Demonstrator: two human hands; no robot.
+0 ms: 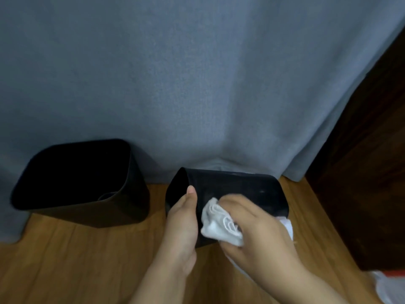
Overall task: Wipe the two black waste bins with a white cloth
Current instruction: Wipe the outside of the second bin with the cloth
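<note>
Bins of smooth black plastic are sitting on a wood-grain floor (87, 260), both close against a grey-blue curtain (197, 73) of soft, finely napped fabric that is hanging in broad folds down to the boards. The left bin (72, 181), at about nine o'clock in the view, is standing upright with its rounded-square mouth open upward and its walls tapering toward the base. The right bin (236, 189), near six o'clock, is lying tipped on its side with its mouth facing left; its upper wall is showing a dull, slightly dusty sheen.

The left hand (182, 218) is gripping the tipped bin at its rim, thumb lying flat along the outer wall and the fingers going out of sight behind the edge. The right hand (256, 224) is clutching a bunched white cloth (219, 224), a soft woven piece with stitched ridges along its folds, and is pressing it against the bin's outer wall just beside the left thumb. The fingers are blurred.

At three o'clock a dark brown wooden panel (368, 172) is rising beside the curtain. At five o'clock, in the corner, something white with a red edge (385, 281) is lying, too cropped to identify.
</note>
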